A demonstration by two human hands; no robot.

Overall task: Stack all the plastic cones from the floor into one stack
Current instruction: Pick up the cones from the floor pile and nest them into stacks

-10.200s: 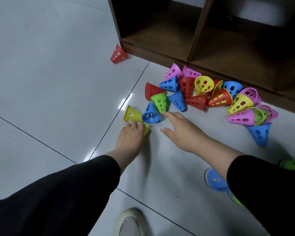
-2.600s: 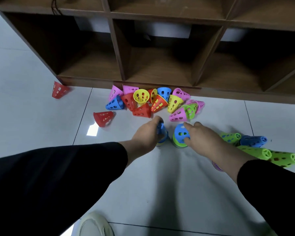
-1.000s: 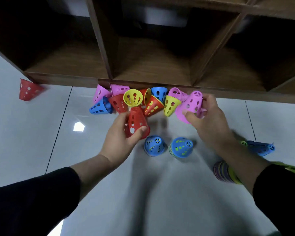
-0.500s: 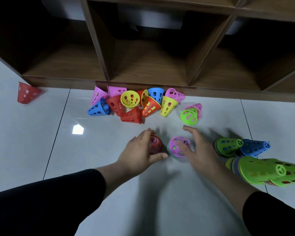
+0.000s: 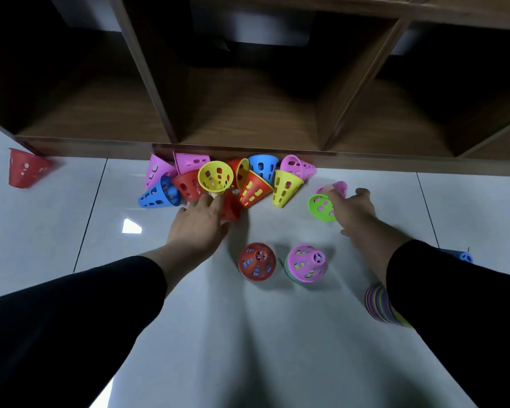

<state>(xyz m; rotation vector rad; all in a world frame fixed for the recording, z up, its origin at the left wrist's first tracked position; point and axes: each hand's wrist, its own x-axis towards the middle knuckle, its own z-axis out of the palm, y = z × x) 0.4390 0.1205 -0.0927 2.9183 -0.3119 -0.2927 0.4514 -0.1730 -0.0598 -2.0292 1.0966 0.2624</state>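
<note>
Two upright stacks stand on the floor in front of me: one topped by a red cone (image 5: 256, 261), one topped by a pink cone (image 5: 306, 262). Beyond them lies a pile of several loose cones (image 5: 227, 181) against the shelf base. My left hand (image 5: 199, 223) reaches into the pile, fingers on a lying red cone (image 5: 231, 208) that it partly hides. My right hand (image 5: 354, 209) touches a green cone (image 5: 321, 207) lying on its side beside a pink cone (image 5: 337, 187). Whether either hand has closed its grip is unclear.
A dark wooden shelf unit (image 5: 248, 113) with open cubbies runs along the back. A lone red cone (image 5: 25, 169) sits by its left corner. A multicoloured stack (image 5: 379, 303) lies under my right sleeve, with a blue cone (image 5: 461, 256) behind it. The floor is pale tile.
Both hands left the two upright stacks, now topped with red and pink, and moved forward: the left to the red cone in the pile, the right to the green cone.
</note>
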